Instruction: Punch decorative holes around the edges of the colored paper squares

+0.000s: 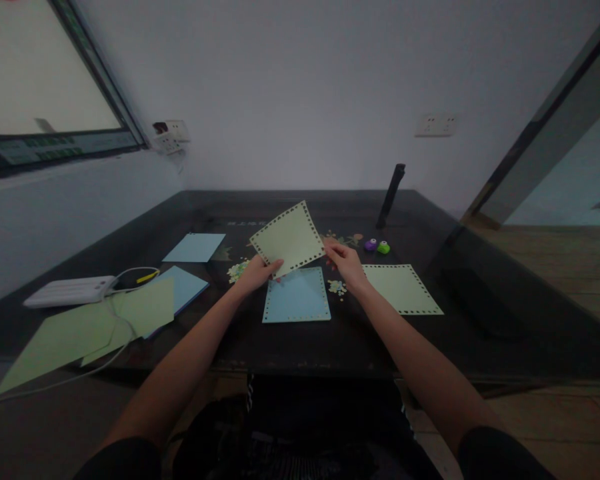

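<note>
Between my two hands a pale green sheet of paper (pixel 289 239) is held up and tilted, with a row of punched holes along its edges. My left hand (pixel 261 272) pinches its lower left corner, thumb on top. At the right corner, my right hand (pixel 344 259) has its fingertips closed on the sheet. Beneath it a light blue sheet (pixel 297 298) with punched edges lies flat on the dark table. Small punched paper bits (pixel 237 271) are heaped beside my left hand, and a smaller pile (pixel 337 287) lies below my right hand.
Another punched green sheet (pixel 403 288) lies at right. Purple (pixel 371 245) and green (pixel 383 247) small craft punches sit behind it, near a black upright stand (pixel 391 195). Blue (pixel 195 247) and green sheets (pixel 80 330), a white power strip (pixel 70 291) and its cable are on the left.
</note>
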Available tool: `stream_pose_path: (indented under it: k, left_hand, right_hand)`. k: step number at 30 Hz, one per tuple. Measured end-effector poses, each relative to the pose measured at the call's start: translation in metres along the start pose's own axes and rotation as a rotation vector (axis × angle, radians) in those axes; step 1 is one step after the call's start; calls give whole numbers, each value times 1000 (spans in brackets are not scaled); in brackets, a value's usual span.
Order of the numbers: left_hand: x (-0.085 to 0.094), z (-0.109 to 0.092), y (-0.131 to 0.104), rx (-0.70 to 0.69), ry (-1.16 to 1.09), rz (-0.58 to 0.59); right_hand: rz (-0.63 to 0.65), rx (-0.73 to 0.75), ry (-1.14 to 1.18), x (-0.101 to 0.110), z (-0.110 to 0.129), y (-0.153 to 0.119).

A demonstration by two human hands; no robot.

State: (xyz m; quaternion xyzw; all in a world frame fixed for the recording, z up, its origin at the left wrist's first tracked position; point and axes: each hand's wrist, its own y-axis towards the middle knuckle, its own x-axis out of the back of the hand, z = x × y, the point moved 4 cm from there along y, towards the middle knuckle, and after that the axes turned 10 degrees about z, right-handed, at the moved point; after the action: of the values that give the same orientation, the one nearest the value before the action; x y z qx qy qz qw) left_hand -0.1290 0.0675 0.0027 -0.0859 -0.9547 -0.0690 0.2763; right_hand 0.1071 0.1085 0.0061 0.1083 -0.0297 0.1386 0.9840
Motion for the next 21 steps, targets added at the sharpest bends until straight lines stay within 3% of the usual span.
stream_pose_path:
  k: [5, 9, 13, 17, 21]
  left_hand:
    - [17, 13, 3, 8, -274, -267]
    - [23, 20, 3, 14, -403, -373]
    - [20, 23, 5, 33, -466, -364]
    - [16, 22, 5, 59, -473, -344]
    - [14, 20, 4, 50, -433, -307]
  right_hand:
    - [20, 14, -27, -2, -4, 1]
    - [52, 10, -63, -6, -10, 3]
    - [78, 24, -158, -9, -12, 16]
    - [45, 68, -495, -9, -5, 40]
    - [18, -67, -840, -15, -1, 62]
